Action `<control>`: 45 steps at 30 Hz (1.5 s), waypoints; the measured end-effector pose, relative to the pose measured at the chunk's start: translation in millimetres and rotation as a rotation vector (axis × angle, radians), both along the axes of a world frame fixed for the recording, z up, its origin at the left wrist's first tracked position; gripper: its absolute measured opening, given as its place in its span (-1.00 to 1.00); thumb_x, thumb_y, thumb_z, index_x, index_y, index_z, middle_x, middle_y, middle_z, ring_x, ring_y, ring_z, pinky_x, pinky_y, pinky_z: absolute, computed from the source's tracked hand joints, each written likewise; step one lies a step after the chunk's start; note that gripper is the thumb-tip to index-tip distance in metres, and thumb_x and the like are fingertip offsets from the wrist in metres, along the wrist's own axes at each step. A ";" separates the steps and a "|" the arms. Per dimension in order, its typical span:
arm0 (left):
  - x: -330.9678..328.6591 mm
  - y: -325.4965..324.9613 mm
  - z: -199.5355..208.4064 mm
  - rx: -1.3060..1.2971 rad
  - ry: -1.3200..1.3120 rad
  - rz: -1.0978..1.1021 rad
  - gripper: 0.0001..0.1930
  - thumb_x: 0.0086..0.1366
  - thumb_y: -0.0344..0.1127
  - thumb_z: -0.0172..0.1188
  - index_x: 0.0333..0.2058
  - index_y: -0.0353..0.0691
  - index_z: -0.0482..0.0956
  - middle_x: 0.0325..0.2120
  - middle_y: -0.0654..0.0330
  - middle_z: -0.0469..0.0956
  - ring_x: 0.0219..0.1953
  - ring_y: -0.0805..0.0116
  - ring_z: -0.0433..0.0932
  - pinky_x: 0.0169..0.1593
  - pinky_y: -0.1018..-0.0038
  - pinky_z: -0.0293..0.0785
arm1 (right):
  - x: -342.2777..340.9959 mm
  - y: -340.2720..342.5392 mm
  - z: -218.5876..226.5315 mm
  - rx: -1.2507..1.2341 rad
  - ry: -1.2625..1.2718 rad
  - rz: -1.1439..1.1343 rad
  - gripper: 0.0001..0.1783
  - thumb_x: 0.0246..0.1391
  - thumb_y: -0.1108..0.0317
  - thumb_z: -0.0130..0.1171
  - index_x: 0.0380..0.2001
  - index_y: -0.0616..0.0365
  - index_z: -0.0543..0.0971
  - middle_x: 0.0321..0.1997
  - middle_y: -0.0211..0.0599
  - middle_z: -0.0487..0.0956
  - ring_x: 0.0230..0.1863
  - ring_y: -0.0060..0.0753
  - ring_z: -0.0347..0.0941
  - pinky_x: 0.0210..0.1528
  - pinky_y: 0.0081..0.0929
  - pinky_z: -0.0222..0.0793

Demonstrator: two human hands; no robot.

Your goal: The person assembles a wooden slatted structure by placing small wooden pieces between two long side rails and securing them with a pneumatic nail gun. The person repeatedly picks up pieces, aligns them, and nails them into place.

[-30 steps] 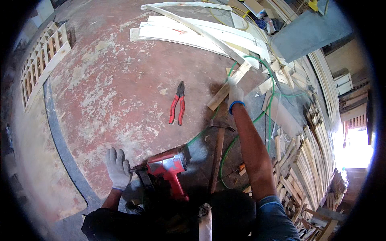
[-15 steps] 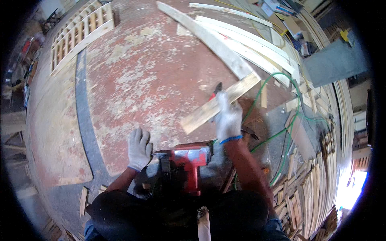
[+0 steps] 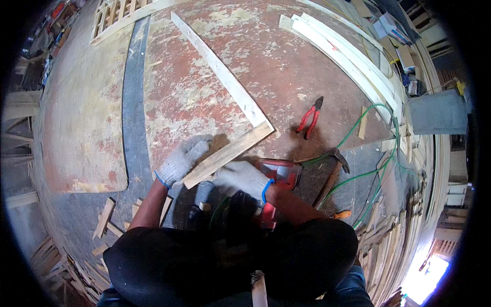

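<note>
A short wooden board (image 3: 230,153) lies slantwise before me, its far right end meeting the end of a long pale plank (image 3: 215,66) at a corner. Beside the short board's near left end is my gloved left hand (image 3: 181,159), its fingers stretched out and apart. My gloved right hand (image 3: 243,179) grips the board's near edge, with its fingertips partly hidden. Below my right wrist, a red and black nail gun (image 3: 284,174) is partly covered by my arm. Red-handled pliers (image 3: 311,118) lie on the worn board surface to the right.
A hammer (image 3: 332,179) and a green hose (image 3: 376,184) lie on the right. White planks (image 3: 342,56) are stacked at the far right, and a slatted wooden frame (image 3: 120,15) stands far left. Wood offcuts (image 3: 106,217) lie near my left knee; many strips (image 3: 388,250) lie at my right.
The short board and long plank have shifted left and nearer. My right hand has moved from the board's middle to its near edge, and my left hand has come up beside its end.
</note>
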State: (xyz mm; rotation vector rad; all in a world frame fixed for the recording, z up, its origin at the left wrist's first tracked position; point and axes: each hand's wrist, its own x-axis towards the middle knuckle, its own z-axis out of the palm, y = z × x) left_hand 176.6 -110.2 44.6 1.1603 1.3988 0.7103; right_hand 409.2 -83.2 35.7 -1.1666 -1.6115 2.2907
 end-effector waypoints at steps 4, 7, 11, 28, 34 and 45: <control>-4.4 -1.8 -12.5 -0.017 0.486 -0.228 -0.46 0.47 0.04 0.04 0.27 -0.14 0.45 0.15 -0.05 0.55 0.15 0.05 0.56 0.22 0.27 0.43 | 40.0 -2.0 -11.1 -0.186 -0.042 0.027 -0.63 0.33 0.14 0.16 -0.03 0.23 0.61 -0.32 -0.28 0.65 -0.33 -0.56 0.58 -0.27 -0.50 0.54; -6.4 -4.5 -21.7 -0.006 0.418 -0.249 -0.45 0.47 0.09 -0.02 0.28 -0.07 0.45 0.17 -0.04 0.52 0.15 -0.05 0.54 0.22 0.20 0.44 | 106.1 -6.9 -2.9 0.184 -0.379 -0.091 -0.64 0.29 0.11 0.13 -0.22 0.21 0.67 -0.47 -0.31 0.63 -0.39 -0.45 0.59 -0.34 -0.41 0.52; -0.4 1.0 -4.3 -0.055 0.351 -0.223 -0.45 0.47 0.11 -0.04 0.28 -0.06 0.45 0.17 -0.05 0.52 0.15 -0.06 0.54 0.21 0.20 0.44 | 168.9 -44.2 -14.8 0.127 -0.712 -0.276 -0.62 0.24 0.12 0.18 -0.12 0.24 0.66 -0.37 -0.18 0.67 -0.35 -0.41 0.61 -0.27 -0.42 0.51; 45.0 -9.2 -0.6 0.179 0.655 -0.400 -0.37 0.30 -0.13 0.19 0.30 -0.13 0.27 -0.10 -0.15 0.53 -0.13 -0.24 0.58 -0.09 -0.02 0.52 | 138.3 -88.3 -92.6 -0.368 0.064 -0.917 -0.85 0.20 0.33 0.16 -0.39 0.16 0.60 -0.44 -0.29 0.57 -0.41 -0.37 0.51 -0.32 -0.37 0.45; -66.3 -80.6 37.1 -0.020 0.955 -0.713 -0.45 0.14 -0.28 0.27 0.16 -0.07 0.48 -0.10 0.02 0.56 0.00 -0.02 0.55 0.15 0.05 0.39 | 175.9 -42.7 -40.8 -0.286 -0.052 -0.981 -0.79 0.23 0.32 0.12 -0.51 0.09 0.50 -0.56 -0.33 0.51 -0.57 -0.37 0.42 -0.43 -0.39 0.39; -261.2 -337.2 -43.7 -0.641 0.910 0.023 -0.66 0.11 0.09 0.31 -0.29 0.01 0.57 -0.31 0.18 0.52 -0.18 0.19 0.46 0.00 0.10 0.30 | 198.8 36.3 13.0 0.061 -0.207 -0.766 -0.79 0.18 0.31 0.19 -0.53 0.09 0.52 -0.56 -0.32 0.52 -0.59 -0.36 0.41 -0.48 -0.39 0.36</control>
